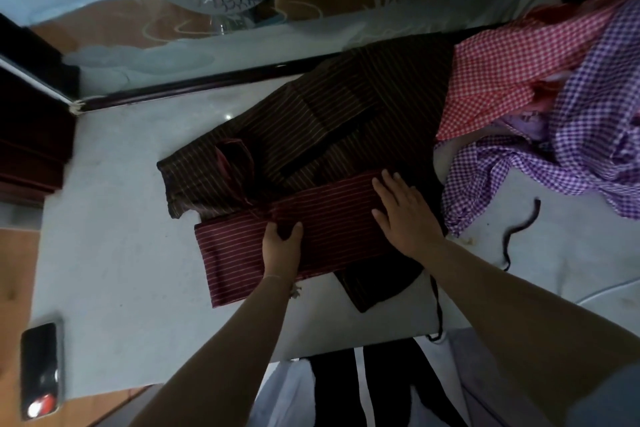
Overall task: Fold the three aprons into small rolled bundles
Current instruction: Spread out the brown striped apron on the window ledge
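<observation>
On the pale table (114,253), head view:
apron in work: dark striped apron (311,135) spread at centre, near edge folded over into a maroon band.
left hand (282,244): fingers curled, pinching the fold.
right hand (403,215): flat, fingers straight, pressing the band.
others: red check apron (502,80) and purple check apron (588,121) heaped at right, not yet folded.
tip: I'd square the fold edges and tuck the loose strap (437,305) before rolling tight.

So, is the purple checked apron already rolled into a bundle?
No, the purple checked apron lies loose and crumpled at the right of the table, beside the red checked apron.
</observation>
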Demonstrator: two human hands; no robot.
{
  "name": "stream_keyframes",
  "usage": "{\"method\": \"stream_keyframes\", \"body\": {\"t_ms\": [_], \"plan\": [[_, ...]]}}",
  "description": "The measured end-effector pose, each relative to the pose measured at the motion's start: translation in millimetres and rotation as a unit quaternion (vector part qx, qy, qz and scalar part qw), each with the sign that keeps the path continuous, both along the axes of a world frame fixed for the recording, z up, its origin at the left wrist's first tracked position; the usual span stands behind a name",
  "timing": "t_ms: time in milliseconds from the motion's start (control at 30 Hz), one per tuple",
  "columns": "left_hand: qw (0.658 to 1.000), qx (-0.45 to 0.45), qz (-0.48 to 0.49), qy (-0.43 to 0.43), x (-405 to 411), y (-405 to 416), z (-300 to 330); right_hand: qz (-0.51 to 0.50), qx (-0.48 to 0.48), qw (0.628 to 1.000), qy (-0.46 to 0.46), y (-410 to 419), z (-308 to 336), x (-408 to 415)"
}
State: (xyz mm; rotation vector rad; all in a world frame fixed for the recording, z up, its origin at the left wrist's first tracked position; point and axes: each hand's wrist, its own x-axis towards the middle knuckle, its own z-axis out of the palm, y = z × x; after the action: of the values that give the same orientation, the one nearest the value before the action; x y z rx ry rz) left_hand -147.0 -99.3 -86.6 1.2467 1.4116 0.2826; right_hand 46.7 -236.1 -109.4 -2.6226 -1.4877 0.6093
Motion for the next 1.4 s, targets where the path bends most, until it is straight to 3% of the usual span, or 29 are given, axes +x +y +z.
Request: {"method": "stream_keyframes", "body": {"t_ms": [167,400,634,768,868,901,1068,1201,1302,1402], "plan": [[0.997,-0.047,0.047,0.042,-15,3,-16,0.070,-0.121,0.990,0.018,-5,-7,-2],[0.962,-0.196,0.156,-0.110,-15,33,-12,0.085,-0.160,0.983,0.011,-2,-5,-4],[0.941,-0.206,0.206,-0.174,-25,76,-1,0.087,-0.175,0.981,0.005,1,-1,-5],[0.906,-0.259,0.261,-0.209,-31,107,10,0.083,-0.184,0.979,0.007,2,0,-6],[0.919,-0.230,0.283,-0.151,-45,125,-3,0.078,-0.179,0.981,0.003,3,2,-8],[0.912,-0.238,0.289,-0.170,-49,128,-11,0.075,-0.177,0.981,0.005,3,2,-9],[0.937,-0.251,0.142,-0.198,-61,125,-12,0.053,-0.170,0.984,0.026,6,6,-15],[0.965,-0.232,0.074,-0.095,-38,115,1,0.042,-0.173,0.984,0.026,7,7,-17],[0.959,-0.217,0.129,-0.132,-39,117,-1,0.037,-0.177,0.983,0.021,8,7,-19],[0.914,-0.204,0.262,-0.231,-54,114,2,0.036,-0.183,0.982,0.017,10,10,-22]]}}
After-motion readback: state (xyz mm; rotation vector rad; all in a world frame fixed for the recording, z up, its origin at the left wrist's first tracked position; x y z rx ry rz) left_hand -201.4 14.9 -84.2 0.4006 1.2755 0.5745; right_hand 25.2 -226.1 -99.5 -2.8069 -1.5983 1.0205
